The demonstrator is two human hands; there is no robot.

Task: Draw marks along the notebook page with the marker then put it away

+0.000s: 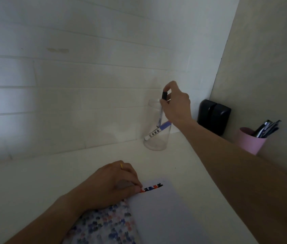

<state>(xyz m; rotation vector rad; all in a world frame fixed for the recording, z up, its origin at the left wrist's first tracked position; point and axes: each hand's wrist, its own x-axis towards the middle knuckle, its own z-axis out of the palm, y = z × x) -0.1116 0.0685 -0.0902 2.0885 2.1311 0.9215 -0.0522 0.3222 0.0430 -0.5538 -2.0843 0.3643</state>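
Note:
My right hand [176,103] pinches a slim white marker with a black cap [162,107] by its top end, its lower end inside a clear plastic cup [155,141] by the wall. Another white and purple marker [156,132] leans inside the cup. The notebook's white page [158,213] lies open near me, with a short row of red, blue and black marks [152,187] along its top edge. My left hand [111,184] rests on the notebook's upper left corner, fingers curled against the page. A floral patterned cover [104,224] shows under my left wrist.
A pink cup [250,141] holding several dark pens stands at the right against the side wall. A black box-like object [213,117] sits in the corner behind it. White tiled wall rises behind the white desk [51,182].

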